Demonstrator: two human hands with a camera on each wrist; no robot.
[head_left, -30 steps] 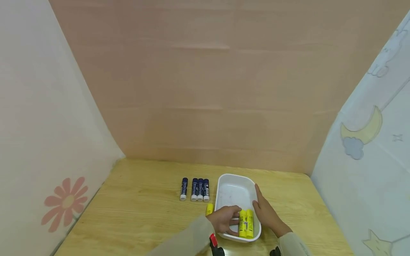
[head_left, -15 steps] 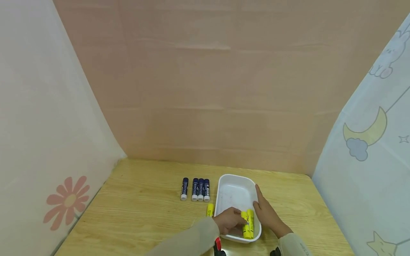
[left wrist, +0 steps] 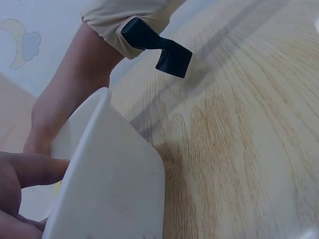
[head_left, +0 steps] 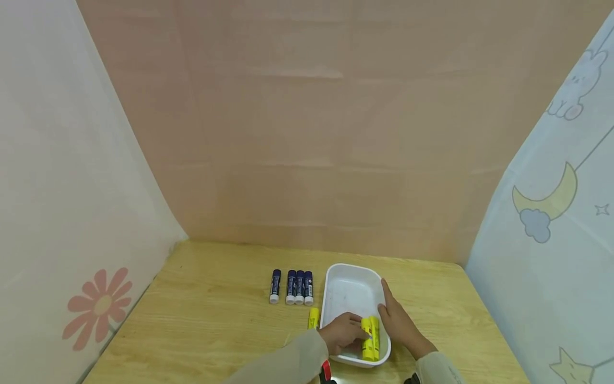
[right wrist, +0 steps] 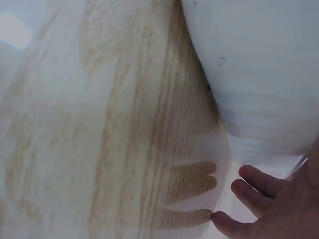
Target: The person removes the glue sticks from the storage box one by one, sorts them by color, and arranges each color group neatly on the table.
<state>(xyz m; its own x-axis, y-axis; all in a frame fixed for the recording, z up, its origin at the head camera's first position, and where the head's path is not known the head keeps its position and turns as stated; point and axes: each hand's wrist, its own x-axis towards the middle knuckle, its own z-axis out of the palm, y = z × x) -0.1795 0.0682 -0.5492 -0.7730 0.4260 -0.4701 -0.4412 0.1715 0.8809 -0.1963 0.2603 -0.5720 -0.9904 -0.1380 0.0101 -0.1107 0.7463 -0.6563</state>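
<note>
A white plastic tray (head_left: 349, 290) stands on the table, two yellow glue sticks (head_left: 367, 348) lying side by side in its near right part. My left hand (head_left: 342, 332) reaches over the left rim, its fingertips touching the left one of the pair. In the left wrist view, the thumb (left wrist: 42, 169) of that hand comes up to the tray wall. My right hand (head_left: 402, 326) holds the right wall, thumb at the rim and fingers stretched along the outside. Spread fingers (right wrist: 259, 181) show under the tray's side in the right wrist view. Another yellow glue stick (head_left: 313, 317) lies outside, partly hidden by the left arm.
Several dark blue glue sticks (head_left: 299, 288) with white ends lie in a row behind and left of the tray, one slightly apart. The wooden table (head_left: 211, 320) is bounded by a tan back wall (head_left: 297, 160) and pale patterned side walls (head_left: 542, 256).
My left hand moved right onto the yellow glue sticks in the tray; the left one tilted, then drew closer to the other. My right hand stayed at the tray's wall.
</note>
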